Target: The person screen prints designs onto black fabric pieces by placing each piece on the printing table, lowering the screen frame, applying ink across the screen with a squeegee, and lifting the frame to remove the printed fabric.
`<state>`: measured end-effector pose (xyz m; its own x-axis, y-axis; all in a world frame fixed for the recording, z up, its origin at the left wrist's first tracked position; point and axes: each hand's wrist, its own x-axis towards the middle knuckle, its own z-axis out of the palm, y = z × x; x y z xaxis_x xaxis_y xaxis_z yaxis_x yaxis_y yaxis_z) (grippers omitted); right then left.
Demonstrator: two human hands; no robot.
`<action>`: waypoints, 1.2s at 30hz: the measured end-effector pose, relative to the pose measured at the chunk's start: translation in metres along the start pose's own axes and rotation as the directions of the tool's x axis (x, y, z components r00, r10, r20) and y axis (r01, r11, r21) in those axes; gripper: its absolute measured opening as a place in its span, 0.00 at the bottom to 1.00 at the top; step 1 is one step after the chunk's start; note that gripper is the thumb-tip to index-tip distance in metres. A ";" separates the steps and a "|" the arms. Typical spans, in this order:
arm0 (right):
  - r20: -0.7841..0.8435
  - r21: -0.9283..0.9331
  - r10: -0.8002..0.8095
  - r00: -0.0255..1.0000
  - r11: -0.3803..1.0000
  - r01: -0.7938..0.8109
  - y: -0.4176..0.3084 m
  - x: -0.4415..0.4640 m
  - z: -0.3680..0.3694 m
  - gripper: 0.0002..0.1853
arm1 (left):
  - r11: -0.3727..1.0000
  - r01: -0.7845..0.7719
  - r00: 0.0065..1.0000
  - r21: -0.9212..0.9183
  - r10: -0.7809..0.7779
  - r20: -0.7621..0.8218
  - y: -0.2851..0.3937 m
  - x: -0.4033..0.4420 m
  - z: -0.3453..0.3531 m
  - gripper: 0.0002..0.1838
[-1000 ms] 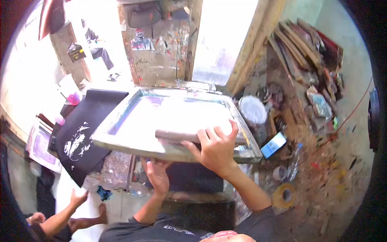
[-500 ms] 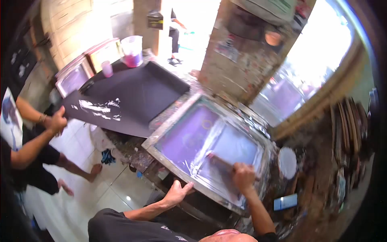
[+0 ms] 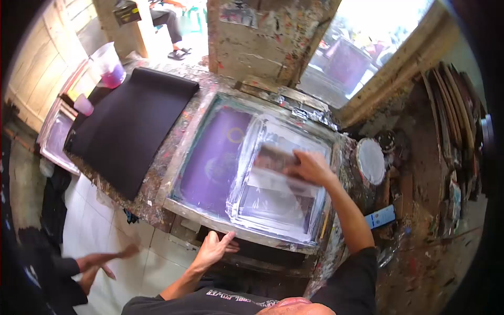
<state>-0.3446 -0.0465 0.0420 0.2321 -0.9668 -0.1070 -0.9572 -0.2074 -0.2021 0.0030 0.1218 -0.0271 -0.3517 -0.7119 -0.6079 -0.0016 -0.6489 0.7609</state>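
Observation:
A silk-screen printing frame (image 3: 173, 206) with a purple mesh (image 3: 210, 157) lies flat on the bench before me. White ink streaks the right half of the mesh. My right hand (image 3: 312, 167) grips a squeegee (image 3: 274, 159), blurred by motion, over this inked part. At the near edge of the wooden frame, my left hand (image 3: 214, 249) holds on with its thumb on top, the other fingers partly hidden below. Left of the frame, a plain black sheet (image 3: 128, 126) is spread over the bench, rolled at its far end.
Plastic cups with purple liquid, one large (image 3: 108, 65) and one small (image 3: 84, 105), stand at the far left. A round white lid (image 3: 370, 161) and a blue-and-white box (image 3: 380, 216) are on the right. A co-worker's hands (image 3: 107, 260) show at lower left.
My right hand and the squeegee have moved farther from me across the screen. The co-worker has let go of the white-printed black sheet, and its print no longer shows. The view has shifted.

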 end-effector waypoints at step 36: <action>-0.242 -0.130 -0.017 0.970 0.991 -0.015 -0.132 -0.152 0.067 0.03 | 1.000 0.026 0.999 -0.008 -0.027 -0.026 0.000 -0.001 0.001 0.23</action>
<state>-0.2423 0.1377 0.0201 0.1992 -0.9706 0.1349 -0.9750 -0.2102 -0.0724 0.0028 0.1226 -0.0262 -0.3266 -0.7013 -0.6337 -0.0035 -0.6695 0.7428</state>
